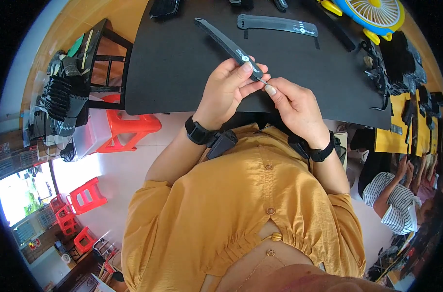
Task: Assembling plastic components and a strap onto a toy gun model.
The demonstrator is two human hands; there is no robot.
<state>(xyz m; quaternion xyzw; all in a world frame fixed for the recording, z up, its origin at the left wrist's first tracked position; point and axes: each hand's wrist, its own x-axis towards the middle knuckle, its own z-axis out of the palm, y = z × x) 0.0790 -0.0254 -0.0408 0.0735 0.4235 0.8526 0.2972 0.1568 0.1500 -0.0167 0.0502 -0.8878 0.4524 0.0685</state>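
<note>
A long, flat black strap [224, 40] with white printing slants up and away over the near edge of the black table. My left hand [223, 87] is closed on its lower part, thumb on top and fingers curled beneath. At the strap's near end, my right hand [294, 102] pinches a thin greyish tip between thumb and forefinger; the fingertips cover most of it. Farther back lies a second flat black strap [277, 23], with a rounded, holed left end and short tabs below it. Both wrists wear black bands.
The black table [172, 73] spans the front. A blue and yellow fan [374, 12] stands far right, near a long black strip [335, 29] and piled black straps [401, 63]. Left are a stack of black straps [58, 100] and a red stool [129, 129]. People work at the right.
</note>
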